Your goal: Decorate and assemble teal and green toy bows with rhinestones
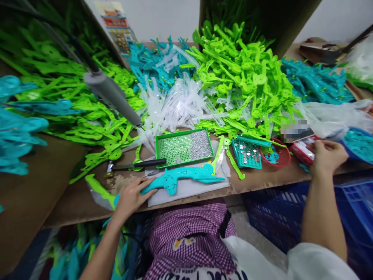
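My left hand [131, 196] grips the left end of a turquoise plastic part [186, 175], long and curved, which lies on a white sheet [163, 197] at the bench's front edge. Over to the right, my right hand [328, 156] is at a small red box [305, 151] of white pieces, its fingers pinched together; anything between them is hidden. Behind the turquoise part is a green tray [159, 149] of small metal pieces, possibly screws. A turquoise tray [237, 155] with round metal discs stands beside a red round tub [287, 158] of small turquoise pieces.
A grey power screwdriver [113, 97] hangs at left. A hammer [140, 164] lies before the green tray. Lime-green plastic pieces [247, 74] and clear plastic strips [180, 105] pile up behind. A blue bowl [358, 144] and blue crates [279, 214] are at right.
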`<state>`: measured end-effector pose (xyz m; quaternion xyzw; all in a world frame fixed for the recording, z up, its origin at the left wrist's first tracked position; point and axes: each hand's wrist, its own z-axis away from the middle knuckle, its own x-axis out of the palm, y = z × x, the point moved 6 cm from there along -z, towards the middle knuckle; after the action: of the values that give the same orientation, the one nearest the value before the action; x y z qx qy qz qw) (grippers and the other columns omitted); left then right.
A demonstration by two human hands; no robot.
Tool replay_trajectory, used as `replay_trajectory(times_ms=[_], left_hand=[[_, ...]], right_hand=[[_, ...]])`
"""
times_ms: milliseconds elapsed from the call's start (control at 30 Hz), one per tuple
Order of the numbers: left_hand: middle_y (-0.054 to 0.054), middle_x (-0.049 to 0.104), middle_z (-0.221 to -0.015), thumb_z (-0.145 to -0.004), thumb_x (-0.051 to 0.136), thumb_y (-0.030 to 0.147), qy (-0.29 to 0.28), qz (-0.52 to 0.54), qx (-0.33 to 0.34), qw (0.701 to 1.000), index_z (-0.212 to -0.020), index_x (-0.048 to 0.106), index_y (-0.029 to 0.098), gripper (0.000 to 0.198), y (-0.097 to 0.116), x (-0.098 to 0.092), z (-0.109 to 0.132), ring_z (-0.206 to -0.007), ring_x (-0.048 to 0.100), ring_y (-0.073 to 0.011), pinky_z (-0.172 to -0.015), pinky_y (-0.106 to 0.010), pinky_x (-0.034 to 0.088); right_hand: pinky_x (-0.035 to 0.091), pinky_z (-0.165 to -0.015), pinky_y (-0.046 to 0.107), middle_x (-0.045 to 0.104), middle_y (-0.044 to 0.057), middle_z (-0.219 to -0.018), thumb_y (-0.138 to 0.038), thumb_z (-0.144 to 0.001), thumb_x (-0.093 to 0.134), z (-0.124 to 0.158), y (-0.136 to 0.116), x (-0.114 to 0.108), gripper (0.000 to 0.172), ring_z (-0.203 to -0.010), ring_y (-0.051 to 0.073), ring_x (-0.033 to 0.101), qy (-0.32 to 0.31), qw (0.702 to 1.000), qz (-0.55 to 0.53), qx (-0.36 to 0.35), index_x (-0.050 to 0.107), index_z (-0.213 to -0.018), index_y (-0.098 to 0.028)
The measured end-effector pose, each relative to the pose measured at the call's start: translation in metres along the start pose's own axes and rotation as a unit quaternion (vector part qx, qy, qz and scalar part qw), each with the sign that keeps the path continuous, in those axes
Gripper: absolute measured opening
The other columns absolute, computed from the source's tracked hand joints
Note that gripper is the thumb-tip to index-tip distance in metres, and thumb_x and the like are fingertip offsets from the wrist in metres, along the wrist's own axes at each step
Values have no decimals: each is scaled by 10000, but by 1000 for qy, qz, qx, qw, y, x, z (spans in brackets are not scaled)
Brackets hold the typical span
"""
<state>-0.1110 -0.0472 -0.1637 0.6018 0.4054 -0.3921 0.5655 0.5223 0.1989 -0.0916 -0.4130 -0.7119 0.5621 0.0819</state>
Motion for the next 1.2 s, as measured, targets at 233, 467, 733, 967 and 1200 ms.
replay_trajectory(times_ms=[233,467,733,967,1200], left_hand=[[-75,666,-1059,-879,533,544,-11,-14,-3,1000,-1242,634,257,474,4,1,4,-971,636,-229,-841,-319,512],[-90,641,-1085,-903,545,453,5,-26,15,1000,-1283,598,245,437,5,6,10,-982,619,-232,-842,-337,497],[-91,637,-1068,-880,591,424,11,1,7,1000,-1300,583,250,455,6,8,12,-985,596,-250,-846,-378,490],[-97,640,-1068,-874,600,418,7,14,1,1000,-1276,606,233,442,8,7,11,-965,602,-250,-841,-373,487],[-101,627,-1147,-817,680,390,57,22,1,998,-1242,627,277,443,20,-16,17,-1063,578,-273,-966,-449,431]], right_hand=[[474,-487,272,645,-17,-618,-422,-718,699,247,-82,106,255,-497,141,589,-253,931,-189,180,601,-770,-192],[409,-608,276,585,-18,-573,-462,-777,596,343,-122,161,282,-562,141,546,-430,902,28,21,641,-731,-187],[308,-606,278,606,-10,-588,-466,-772,551,343,-124,166,273,-616,174,570,-441,875,196,-30,657,-756,-215],[259,-586,278,635,-3,-632,-469,-790,551,347,-129,172,260,-649,190,583,-476,837,266,-49,672,-781,-239],[286,-585,289,606,10,-645,-456,-834,544,344,-133,162,278,-620,176,543,-513,827,213,-88,669,-868,-210]])
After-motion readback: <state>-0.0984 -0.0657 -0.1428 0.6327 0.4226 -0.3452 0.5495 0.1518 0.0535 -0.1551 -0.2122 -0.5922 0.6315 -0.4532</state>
